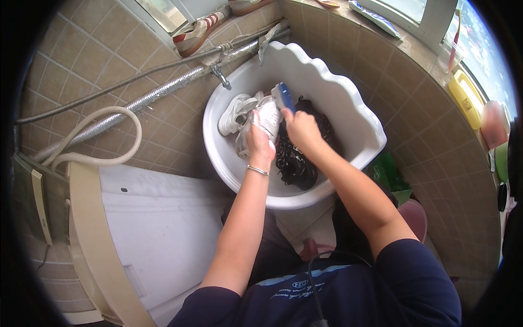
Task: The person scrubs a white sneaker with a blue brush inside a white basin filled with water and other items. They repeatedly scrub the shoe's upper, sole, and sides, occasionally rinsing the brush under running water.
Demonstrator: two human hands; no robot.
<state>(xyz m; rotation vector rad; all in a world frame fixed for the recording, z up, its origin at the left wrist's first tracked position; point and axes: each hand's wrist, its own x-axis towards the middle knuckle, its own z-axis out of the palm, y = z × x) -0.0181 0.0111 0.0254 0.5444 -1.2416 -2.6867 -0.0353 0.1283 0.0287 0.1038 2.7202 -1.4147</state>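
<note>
In the white scalloped-rim basin [339, 86], my left hand [260, 141] grips a white sneaker [268, 115] that looks wet. My right hand [303, 128] holds a blue-backed scrubbing brush [286, 97], its pale bristles against or very near the far right side of that shoe. Another white shoe [231, 116] leans on the basin's left wall. Below my right hand lies a dark bundle [296, 165] with light specks; its kind is hard to tell. Part of the held sneaker is hidden by my left hand.
A metal tap [221, 77] juts over the basin's left rim, under a foil-wrapped pipe [163, 89]. Red-striped sneakers [202, 30] rest on a ledge behind. The right sill carries a toothpaste tube [375, 19] and a yellow container [465, 99]. A white washing-machine side panel [163, 220] stands at left.
</note>
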